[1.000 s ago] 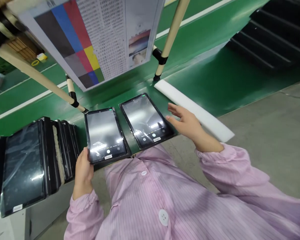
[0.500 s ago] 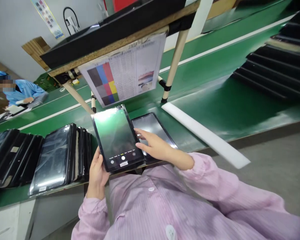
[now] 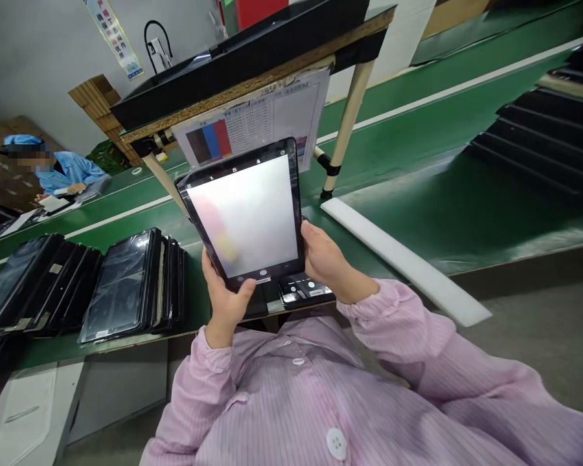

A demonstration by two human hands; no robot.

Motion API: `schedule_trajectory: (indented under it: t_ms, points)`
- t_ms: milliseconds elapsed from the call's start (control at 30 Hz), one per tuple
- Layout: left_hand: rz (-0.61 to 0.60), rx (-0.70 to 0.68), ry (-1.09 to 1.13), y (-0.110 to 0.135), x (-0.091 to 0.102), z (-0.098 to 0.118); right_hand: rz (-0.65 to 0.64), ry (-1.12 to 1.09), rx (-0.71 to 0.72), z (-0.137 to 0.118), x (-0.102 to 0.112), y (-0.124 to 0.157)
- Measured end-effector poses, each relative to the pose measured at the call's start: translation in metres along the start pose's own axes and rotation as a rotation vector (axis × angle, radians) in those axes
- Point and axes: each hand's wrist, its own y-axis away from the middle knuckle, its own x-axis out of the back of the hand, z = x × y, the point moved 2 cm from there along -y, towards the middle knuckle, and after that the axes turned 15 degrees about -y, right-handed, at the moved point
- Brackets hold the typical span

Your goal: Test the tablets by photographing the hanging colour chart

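Observation:
A black-framed tablet [image 3: 252, 220] is held up in front of the paper sheet, its screen lit and mostly white with pink and yellow blurs at the left. My left hand [image 3: 226, 294] grips its lower left corner, thumb on the bottom edge. On the right edge, my right hand [image 3: 323, 255] has hold of it, thumb at the side and the other fingers hidden behind. Below it a second tablet [image 3: 308, 299] lies on the green bench, partly covered by the held one and my right hand.
Stacked tablets [image 3: 121, 285] stand at the left, with more dark stacked units [image 3: 548, 129] at the right. A white foam strip [image 3: 403, 259] lies on the green bench [image 3: 418, 213]. Ahead, a shelf [image 3: 252, 84] on posts carries a printed sheet [image 3: 291, 103]. A co-worker [image 3: 72, 171] sits far left.
The tablet has been raised and tilted up toward the sheet, and its screen went from green to mostly white. My right hand moved from above the screen to the tablet's right edge.

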Motion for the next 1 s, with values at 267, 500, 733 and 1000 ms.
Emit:
schedule_trajectory:
  t_ms: [267,500,733,1000]
  points:
    - [0.062,-0.031,-0.425,0.006,-0.007,0.0,-0.019,0.047,-0.003,0.003,0.002,-0.002]
    - [0.075,0.01,-0.504,0.007,-0.012,0.0,0.001,0.052,-0.007,0.004,0.004,-0.003]
    - [0.07,0.015,-0.475,0.006,-0.012,-0.003,0.001,0.042,-0.007,0.002,0.002,-0.004]
    - [-0.024,0.371,0.464,-0.007,0.015,-0.024,-0.085,0.284,0.008,-0.004,-0.001,0.01]
